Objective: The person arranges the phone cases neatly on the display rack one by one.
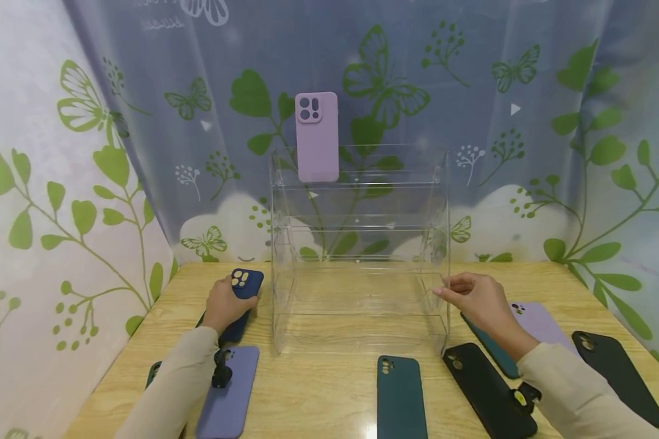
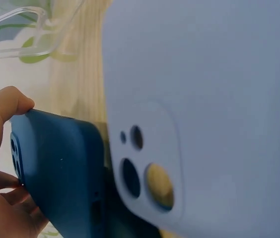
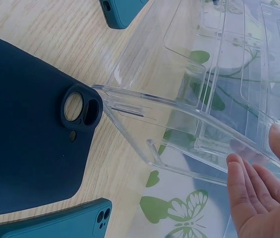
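Note:
My left hand [image 1: 223, 306] grips a navy blue phone case [image 1: 248, 305] by its sides, with the thumb on its right edge. In the left wrist view the navy case [image 2: 63, 163] stands tilted beside a periwinkle case [image 2: 229, 99]. A clear tiered display rack [image 1: 357, 314] stands in the middle of the table. At its right side my right hand [image 1: 480, 302] pinches the side panel's edge between thumb and fingers; the right wrist view shows that hand [image 3: 264, 203] there too. One lilac phone case [image 1: 318, 152] stands upright on the rack's top tier.
Lying right of the rack are black cases [image 1: 486, 387], [image 1: 617, 372], a lilac case [image 1: 543, 326] and a teal case [image 1: 491, 344]. Another teal case [image 1: 401, 396] lies in front. A periwinkle case [image 1: 230, 390] is under my left forearm. Patterned curtains [image 1: 390, 73] hang behind.

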The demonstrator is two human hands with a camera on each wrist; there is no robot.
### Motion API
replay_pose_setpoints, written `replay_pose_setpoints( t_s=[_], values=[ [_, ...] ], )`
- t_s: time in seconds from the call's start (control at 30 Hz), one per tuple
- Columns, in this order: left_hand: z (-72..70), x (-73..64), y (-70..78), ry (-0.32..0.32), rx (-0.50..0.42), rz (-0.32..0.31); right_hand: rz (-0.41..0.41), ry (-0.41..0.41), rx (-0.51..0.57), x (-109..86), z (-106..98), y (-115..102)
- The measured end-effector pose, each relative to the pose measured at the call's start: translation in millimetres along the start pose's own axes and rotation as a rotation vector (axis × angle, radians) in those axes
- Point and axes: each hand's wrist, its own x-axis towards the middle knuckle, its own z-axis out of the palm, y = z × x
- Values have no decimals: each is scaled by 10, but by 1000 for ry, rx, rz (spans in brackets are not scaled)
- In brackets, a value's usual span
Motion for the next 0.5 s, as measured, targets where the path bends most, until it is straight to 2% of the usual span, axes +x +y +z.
replay_pose_setpoints(
  t_s=[0.37, 0.5],
  values=[
    [-211, -9, 74, 97, -27, -28, 4, -10, -14, -2, -4, -8],
    [-282, 1, 61, 105, -41, -29, 4, -11, -16, -9, -2, -16]
  ],
)
